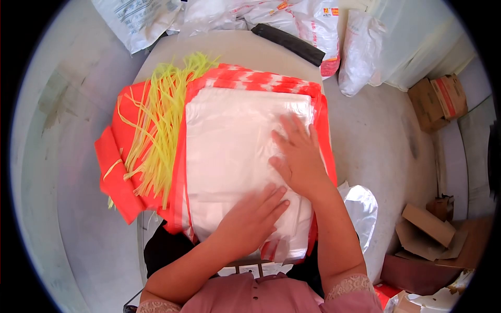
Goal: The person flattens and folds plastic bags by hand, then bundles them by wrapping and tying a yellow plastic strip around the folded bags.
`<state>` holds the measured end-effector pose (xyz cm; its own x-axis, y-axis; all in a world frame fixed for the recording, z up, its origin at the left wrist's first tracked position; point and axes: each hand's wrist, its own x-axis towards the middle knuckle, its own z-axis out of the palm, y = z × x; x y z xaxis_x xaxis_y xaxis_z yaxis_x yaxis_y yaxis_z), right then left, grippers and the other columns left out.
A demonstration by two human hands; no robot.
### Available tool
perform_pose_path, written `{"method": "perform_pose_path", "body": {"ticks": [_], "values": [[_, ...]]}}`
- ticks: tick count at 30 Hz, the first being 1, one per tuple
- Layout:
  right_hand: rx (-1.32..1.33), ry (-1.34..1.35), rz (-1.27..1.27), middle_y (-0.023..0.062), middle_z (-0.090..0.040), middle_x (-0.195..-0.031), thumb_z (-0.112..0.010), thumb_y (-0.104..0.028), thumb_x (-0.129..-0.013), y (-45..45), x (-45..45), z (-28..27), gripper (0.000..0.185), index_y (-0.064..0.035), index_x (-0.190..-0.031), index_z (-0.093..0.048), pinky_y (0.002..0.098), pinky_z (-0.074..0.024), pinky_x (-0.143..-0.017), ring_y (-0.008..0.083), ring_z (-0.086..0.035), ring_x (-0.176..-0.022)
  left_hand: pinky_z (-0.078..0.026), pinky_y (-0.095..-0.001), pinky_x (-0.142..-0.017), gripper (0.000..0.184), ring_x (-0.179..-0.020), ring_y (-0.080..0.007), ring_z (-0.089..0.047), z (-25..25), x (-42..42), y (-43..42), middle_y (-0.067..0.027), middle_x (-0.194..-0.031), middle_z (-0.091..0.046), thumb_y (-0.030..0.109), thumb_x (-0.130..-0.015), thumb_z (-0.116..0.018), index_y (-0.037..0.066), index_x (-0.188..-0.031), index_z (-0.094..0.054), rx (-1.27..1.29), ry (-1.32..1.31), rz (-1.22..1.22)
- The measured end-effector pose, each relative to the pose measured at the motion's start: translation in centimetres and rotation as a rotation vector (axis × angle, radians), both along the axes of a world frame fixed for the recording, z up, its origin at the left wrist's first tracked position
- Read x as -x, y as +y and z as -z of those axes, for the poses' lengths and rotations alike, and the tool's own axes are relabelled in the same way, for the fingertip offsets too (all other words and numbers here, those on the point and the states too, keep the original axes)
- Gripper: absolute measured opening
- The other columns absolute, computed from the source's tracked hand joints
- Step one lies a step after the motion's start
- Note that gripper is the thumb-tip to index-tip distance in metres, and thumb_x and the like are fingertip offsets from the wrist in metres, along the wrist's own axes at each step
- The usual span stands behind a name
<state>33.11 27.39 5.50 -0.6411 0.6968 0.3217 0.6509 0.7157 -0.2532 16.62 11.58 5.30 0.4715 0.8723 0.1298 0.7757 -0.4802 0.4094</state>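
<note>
A stack of clear plastic bags [224,135] lies flat in front of me, on top of red-and-white sheets [261,77] whose edges stick out around it. My right hand [300,156] rests on the upper right of the bags with its fingers spread. Lower down, near the middle of the stack, my left hand [253,219] lies on the plastic, fingers stretched out and slightly blurred. Left of the stack, a bundle of yellow-green strips [159,125] is spread over red fabric [120,167]. Neither hand grips anything that I can see.
A black bar-shaped object [288,44] lies at the far edge of the table [229,49]. Behind it are white printed sacks [308,21], and a white bag [360,52] is at the right. Cardboard boxes [437,101] stand on the floor, with an opened carton [430,232] lower right.
</note>
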Motion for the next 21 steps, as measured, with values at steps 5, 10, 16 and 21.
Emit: {"method": "perform_pose_path", "body": {"ticks": [5, 10, 16, 21], "values": [[0.382, 0.304, 0.316, 0.0142, -0.069, -0.125, -0.072, -0.024, -0.097, -1.3, -2.0, -3.4, 0.052, -0.0066, -0.145, -0.062, 0.0442, -0.051, -0.103, 0.0294, -0.065, -0.117, -0.031, -0.0495, -0.126, 0.062, -0.158, -0.0309, -0.035, 0.1, 0.1, -0.3, -0.0117, -0.168, -0.041, 0.024, -0.094, -0.067, 0.012, -0.154, -0.054, -0.018, -0.004, -0.009], [0.606, 0.19, 0.346, 0.0092, -0.072, -0.101, -0.073, -0.023, -0.097, -2.9, -3.1, -3.7, 0.061, -0.0059, -0.152, -0.054, 0.0374, -0.0564, -0.087, 0.0246, -0.07, -0.088, -0.032, -0.0521, -0.125, 0.064, -0.158, -0.033, -0.034, 0.3, 0.2, -0.4, -0.0124, -0.17, -0.039, 0.022, -0.093, -0.069, 0.017, -0.155, -0.053, -0.024, -0.015, 0.001], [0.576, 0.394, 0.292, 0.0129, -0.067, -0.123, -0.073, -0.023, -0.096, -3.1, -3.3, -2.4, 0.068, -0.0061, -0.157, -0.048, 0.0373, -0.0561, -0.089, 0.0248, -0.067, -0.1, -0.033, -0.0558, -0.124, 0.071, -0.159, -0.0357, -0.032, -0.3, 0.2, -0.4, -0.014, -0.171, -0.035, 0.022, -0.089, -0.076, 0.022, -0.157, -0.052, 0.01, -0.015, -0.006], [0.533, 0.194, 0.318, 0.0156, -0.063, -0.131, -0.073, -0.024, -0.096, -2.6, -3.4, -2.7, 0.071, -0.0055, -0.158, -0.045, 0.0376, -0.0562, -0.091, 0.0259, -0.065, -0.105, -0.032, -0.056, -0.125, 0.073, -0.16, -0.0358, -0.03, -0.5, 0.0, -0.3, -0.0149, -0.172, -0.033, 0.024, -0.089, -0.078, 0.024, -0.157, -0.052, 0.032, -0.015, -0.013]]}}
